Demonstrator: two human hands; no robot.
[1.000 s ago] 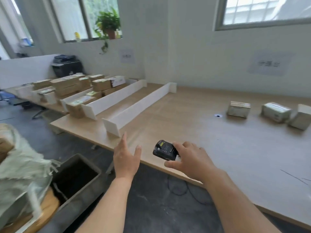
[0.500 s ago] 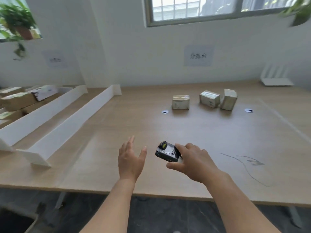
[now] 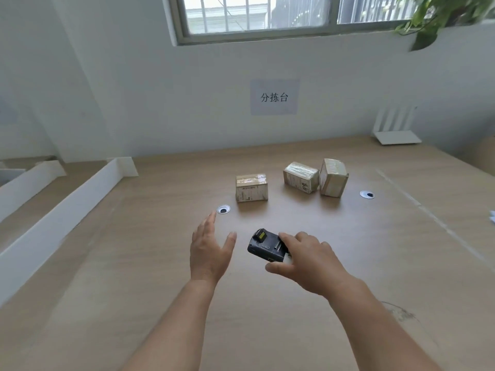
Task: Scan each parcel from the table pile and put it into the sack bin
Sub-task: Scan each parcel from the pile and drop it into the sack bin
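White walls and a barred window (image 3: 254, 14) back a pale wood-grain worktop (image 3: 134, 250), smooth and matte, with a paper sign (image 3: 273, 97) taped above it.

Head view: three parcels remain on the far side, so I judge the job unfinished, with these yet to be scanned and binned. The sack bin is out of view. The left parcel (image 3: 251, 188) sits apart, a squat cardboard box with glossy tape over its top and a printed label facing the camera. The middle parcel (image 3: 301, 177) lies skewed, close against the right parcel (image 3: 333, 178), which stands on end. Both are tape-wrapped brown card with softened corners.

The left hand (image 3: 209, 253) hovers over the worktop, fingers straight and spread, holding nothing. The right hand (image 3: 308, 266) grips the scanner (image 3: 266, 246), a chunky black plastic block with a yellow patch at its tip, which points toward the parcels. Flat white dividers (image 3: 53, 218) run along the left, and a white router (image 3: 396, 135) stands far right.
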